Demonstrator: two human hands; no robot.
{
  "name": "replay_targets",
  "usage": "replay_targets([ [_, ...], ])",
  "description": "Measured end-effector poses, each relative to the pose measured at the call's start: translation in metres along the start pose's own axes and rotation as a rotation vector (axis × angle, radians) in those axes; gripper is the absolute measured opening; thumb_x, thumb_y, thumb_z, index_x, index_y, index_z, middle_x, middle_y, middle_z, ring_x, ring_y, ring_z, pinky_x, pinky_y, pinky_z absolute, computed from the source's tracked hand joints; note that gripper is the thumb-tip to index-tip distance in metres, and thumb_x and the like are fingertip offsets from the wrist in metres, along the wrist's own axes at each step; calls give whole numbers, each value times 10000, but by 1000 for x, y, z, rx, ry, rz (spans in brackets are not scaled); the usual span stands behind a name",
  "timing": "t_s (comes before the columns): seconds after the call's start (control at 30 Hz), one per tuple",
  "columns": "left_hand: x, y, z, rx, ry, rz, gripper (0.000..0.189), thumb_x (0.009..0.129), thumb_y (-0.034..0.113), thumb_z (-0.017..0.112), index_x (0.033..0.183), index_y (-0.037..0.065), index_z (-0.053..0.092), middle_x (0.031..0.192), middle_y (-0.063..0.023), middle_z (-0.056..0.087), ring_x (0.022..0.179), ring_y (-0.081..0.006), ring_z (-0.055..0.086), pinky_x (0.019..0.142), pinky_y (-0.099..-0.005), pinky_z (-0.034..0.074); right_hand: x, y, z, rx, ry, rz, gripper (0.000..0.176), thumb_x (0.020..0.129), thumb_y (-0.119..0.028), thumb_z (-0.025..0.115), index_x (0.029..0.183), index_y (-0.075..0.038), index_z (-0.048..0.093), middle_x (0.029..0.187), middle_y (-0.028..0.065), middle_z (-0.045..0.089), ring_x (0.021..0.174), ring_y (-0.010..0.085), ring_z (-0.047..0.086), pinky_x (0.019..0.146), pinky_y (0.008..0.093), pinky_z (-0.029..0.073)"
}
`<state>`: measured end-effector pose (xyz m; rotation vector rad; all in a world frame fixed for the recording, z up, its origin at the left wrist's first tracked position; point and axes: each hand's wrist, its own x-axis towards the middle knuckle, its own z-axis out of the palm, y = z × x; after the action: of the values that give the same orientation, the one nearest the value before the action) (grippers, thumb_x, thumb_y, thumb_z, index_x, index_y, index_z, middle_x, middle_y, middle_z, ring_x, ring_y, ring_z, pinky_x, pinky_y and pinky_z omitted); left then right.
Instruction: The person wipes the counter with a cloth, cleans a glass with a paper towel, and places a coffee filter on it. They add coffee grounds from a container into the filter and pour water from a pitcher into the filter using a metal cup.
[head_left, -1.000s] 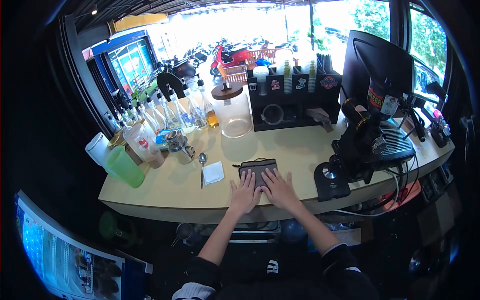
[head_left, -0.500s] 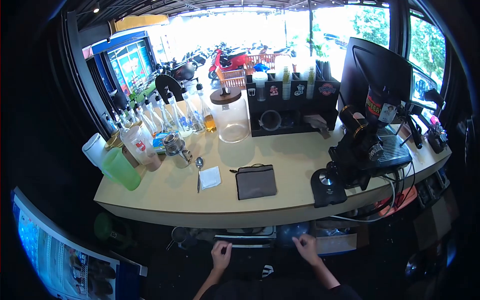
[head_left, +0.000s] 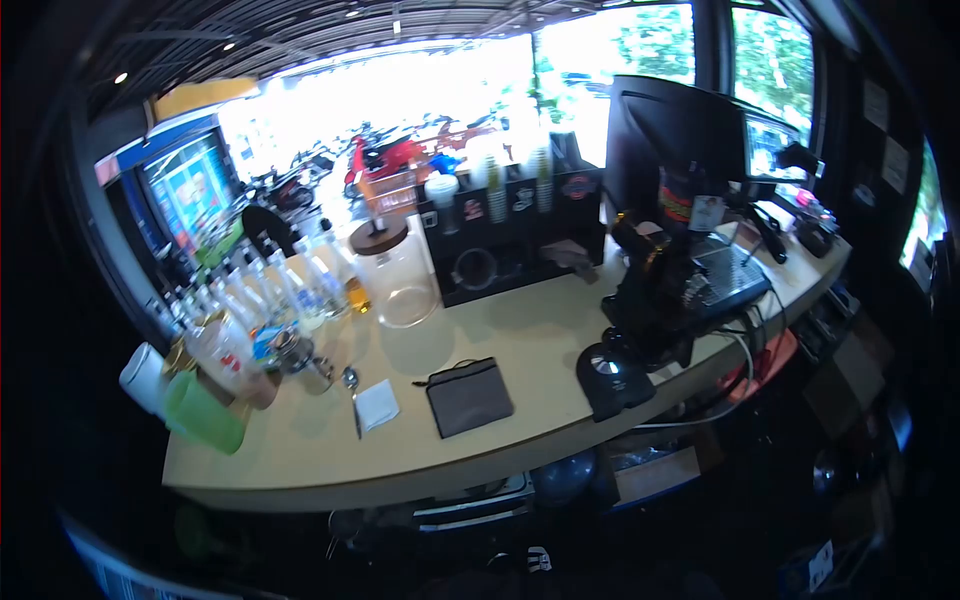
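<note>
Neither of my hands shows now. On the wooden counter (head_left: 540, 340) in front of me lies a dark grey zip pouch (head_left: 470, 398). To its left are a folded white cloth (head_left: 378, 405) and a metal spoon (head_left: 351, 385). A metal pot (head_left: 303, 362), a green pitcher (head_left: 204, 412) and a clear pitcher (head_left: 232, 355) stand at the left end. Behind the pouch is a glass jar with a wooden lid (head_left: 400, 285). An espresso machine (head_left: 690, 290) sits on the right, a black tamping stand (head_left: 612, 378) at its near corner. The picture is somewhat blurred.
Several pump bottles (head_left: 290, 285) line the back left edge. A black cup rack (head_left: 510, 240) stands at the back, a monitor (head_left: 675, 140) to its right. White cables (head_left: 735, 385) hang below the counter's right edge, near a cardboard box (head_left: 655, 475).
Both hands, which were low in front of the counter with fingers curled, have left the view. The camera has turned right and tilted, so the counter sits further left and slants.
</note>
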<state>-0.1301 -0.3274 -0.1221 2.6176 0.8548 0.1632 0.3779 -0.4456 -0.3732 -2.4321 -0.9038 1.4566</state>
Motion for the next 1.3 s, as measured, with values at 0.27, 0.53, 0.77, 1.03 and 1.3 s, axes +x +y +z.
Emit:
replay_targets([
  [0.27,245,-109,143,-495,-451,-277,393,785,192,631,1149,47,595,1145,-152,580,1066,-300,551,920,-399,442,-71,14,87,455,240,311,280,769,-275,681,921,-39,684,909,176,667,849,270,664,734,378,522],
  [0.53,338,-93,209,-243,-1056,87,386,764,230,671,1111,69,626,1057,-144,627,964,-303,606,830,-404,485,-120,51,332,929,298,844,298,770,-281,672,941,-38,681,955,188,666,884,274,664,758,380,521],
  [0.77,403,-48,278,43,-1450,424,380,744,262,707,1078,88,652,979,-137,668,874,-305,653,751,-409,522,-259,-56,399,1045,392,1007,342,727,-173,652,1047,-55,650,876,112,679,838,243,670,696,335,531],
  [1.03,413,134,347,344,-1288,801,363,737,193,685,1076,67,665,1022,-121,676,895,-211,662,781,-342,535,-256,-54,421,1378,483,1091,365,698,-144,638,1060,-96,646,857,97,680,848,225,667,710,322,528],
  [1.3,327,325,393,233,-1426,752,382,759,180,643,1117,46,625,923,-95,684,803,-168,665,726,-309,531,-270,12,374,1565,630,1095,404,670,-114,624,1073,-138,643,839,83,680,858,208,664,724,309,525],
])
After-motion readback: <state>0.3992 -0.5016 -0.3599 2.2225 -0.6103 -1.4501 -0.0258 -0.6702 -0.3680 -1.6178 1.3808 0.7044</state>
